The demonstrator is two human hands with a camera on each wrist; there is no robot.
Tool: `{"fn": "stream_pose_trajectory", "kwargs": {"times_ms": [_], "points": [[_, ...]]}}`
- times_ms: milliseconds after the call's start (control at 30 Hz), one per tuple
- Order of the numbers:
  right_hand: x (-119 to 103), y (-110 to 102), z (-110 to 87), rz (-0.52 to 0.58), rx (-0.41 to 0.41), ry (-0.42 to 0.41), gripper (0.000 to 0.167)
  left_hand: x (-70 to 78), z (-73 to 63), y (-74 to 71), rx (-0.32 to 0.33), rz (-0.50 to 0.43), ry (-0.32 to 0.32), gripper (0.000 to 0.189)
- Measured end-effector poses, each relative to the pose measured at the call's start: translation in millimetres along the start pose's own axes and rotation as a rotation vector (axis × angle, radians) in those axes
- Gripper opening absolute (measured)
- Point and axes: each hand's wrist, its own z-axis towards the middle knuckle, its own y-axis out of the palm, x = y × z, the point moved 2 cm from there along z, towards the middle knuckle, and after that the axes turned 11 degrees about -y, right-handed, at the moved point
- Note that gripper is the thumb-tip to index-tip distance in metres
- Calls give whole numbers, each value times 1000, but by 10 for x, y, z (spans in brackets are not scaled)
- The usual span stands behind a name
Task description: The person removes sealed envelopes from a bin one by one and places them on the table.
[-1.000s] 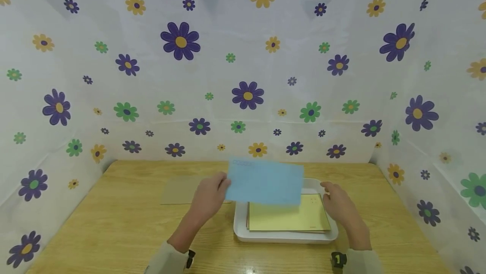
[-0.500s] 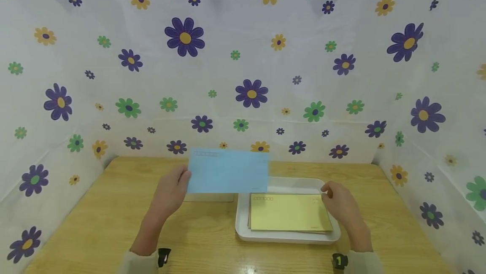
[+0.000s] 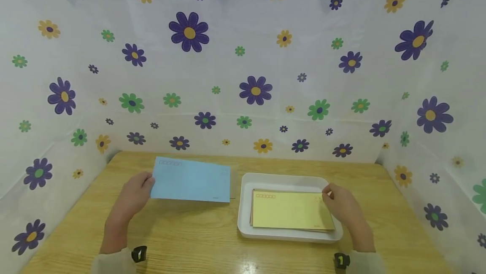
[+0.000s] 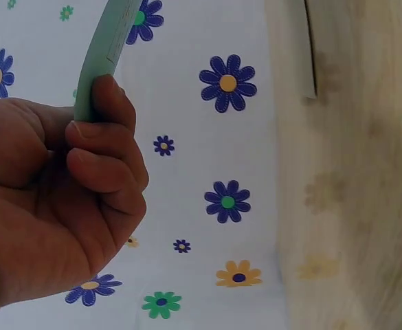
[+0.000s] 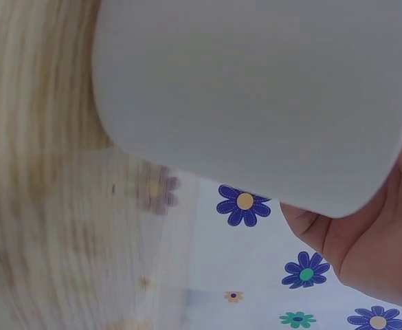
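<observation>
My left hand pinches the left edge of a light blue envelope between thumb and curled fingers. That envelope hangs over the table on the left, overlapping a tan envelope that lies behind it. In the left wrist view the blue envelope shows edge-on above the thumb. At the tray's right end, my right hand pinches the upper right corner of a yellow envelope, which lies on top of a stack. In the right wrist view the tray hides those fingertips.
The white tray stands on the wooden table, right of the middle. Brownish envelope edges peek out under the yellow one. A flowered sheet surrounds the table at the back and both sides.
My left hand has carried the blue envelope from above the tray leftward and lowered it over the tan envelope. My right hand has stayed at the yellow envelope's corner.
</observation>
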Motion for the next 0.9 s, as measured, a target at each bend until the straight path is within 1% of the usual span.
{"fn": "stream_pose_trajectory", "kwargs": {"times_ms": [133, 267, 367, 567, 733, 800, 900], "points": [[14, 3, -4, -5, -4, 11, 26, -57, 26, 24, -25, -11, -33, 28], [34, 15, -4, -16, -5, 26, 28, -115, 96, 101, -60, -10, -57, 28], [34, 14, 0, -15, -9, 33, 28, -141, 141, 154, -80, 0, -62, 27], [11, -12, 5, 11, -15, 32, 30, -163, 175, 245, -87, 33, -72, 27], [10, -12, 1, 15, -27, 31, 31, -202, 180, 309, -118, 70, -138, 27], [14, -9, 3, 16, -32, 34, 31, -214, 176, 320, -120, 91, -161, 28], [17, -11, 10, 14, -33, 28, 31, -222, 173, 325, -111, 121, -175, 32]]}}
